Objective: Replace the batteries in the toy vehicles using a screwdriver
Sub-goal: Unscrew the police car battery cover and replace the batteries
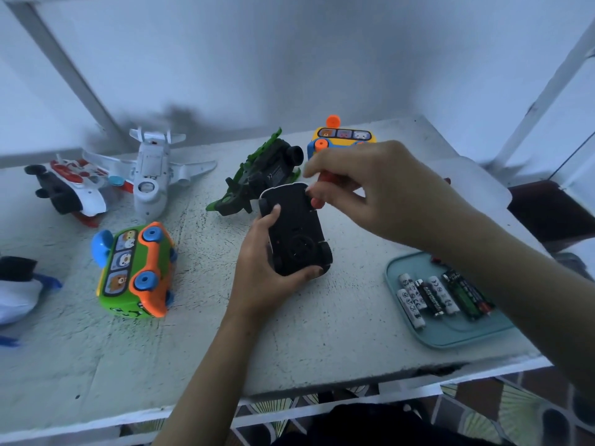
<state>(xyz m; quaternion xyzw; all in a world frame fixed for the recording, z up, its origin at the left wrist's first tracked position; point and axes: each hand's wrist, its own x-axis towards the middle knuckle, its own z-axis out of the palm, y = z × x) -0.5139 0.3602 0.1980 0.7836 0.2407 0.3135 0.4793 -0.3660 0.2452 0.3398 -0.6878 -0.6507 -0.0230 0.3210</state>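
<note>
My left hand [257,272] grips a black toy car [294,233] turned upside down above the table's middle, its dark underside facing me. My right hand [383,191] is closed around an orange-handled screwdriver [325,188] held at the car's far right edge; the tip is hidden behind the car and my fingers. A teal tray [450,333] at the right holds several batteries [441,294], white, black and green.
On the white table [289,333] lie a white toy plane [154,175], a red-and-white toy aircraft [70,188], a green-and-orange bus [135,272] on its side, a green-and-black vehicle [260,175] and a yellow bus [341,136]. A white cloth [16,297] sits at the left edge.
</note>
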